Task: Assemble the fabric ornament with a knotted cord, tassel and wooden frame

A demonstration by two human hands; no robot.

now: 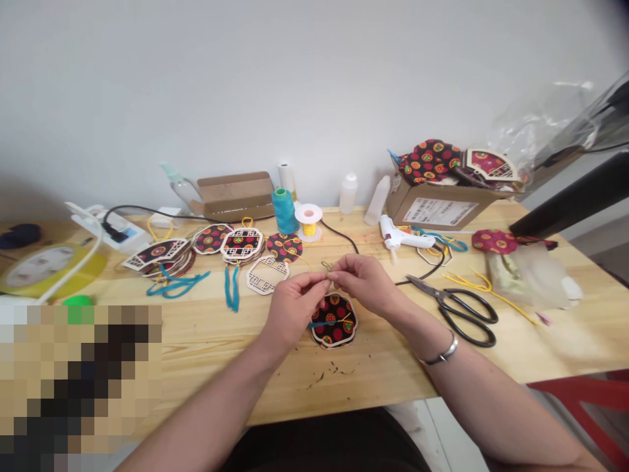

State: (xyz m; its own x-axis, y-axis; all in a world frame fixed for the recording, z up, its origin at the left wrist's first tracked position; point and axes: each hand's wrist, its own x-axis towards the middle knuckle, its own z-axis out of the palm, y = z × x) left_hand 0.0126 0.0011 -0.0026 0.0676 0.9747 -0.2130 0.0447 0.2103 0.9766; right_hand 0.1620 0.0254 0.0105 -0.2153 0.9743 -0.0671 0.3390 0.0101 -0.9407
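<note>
My left hand and my right hand meet fingertip to fingertip, both closed in a pinch. Between them they grip a thin yellowish cord, whose small loop sticks up past the fingertips. Right below lies a patterned fabric piece with a pale scalloped rim; a teal strand and a short yellow cord end rest on it. Just left of my fingers is a bare wooden lattice frame. Behind it sit a round fabric piece and a spool of yellow cord.
Black scissors and a white glue gun lie to the right. A cardboard box of fabric pieces stands behind. At left are stacked fan-shaped pieces, a tape roll and a power strip. A teal thread cone stands mid-table.
</note>
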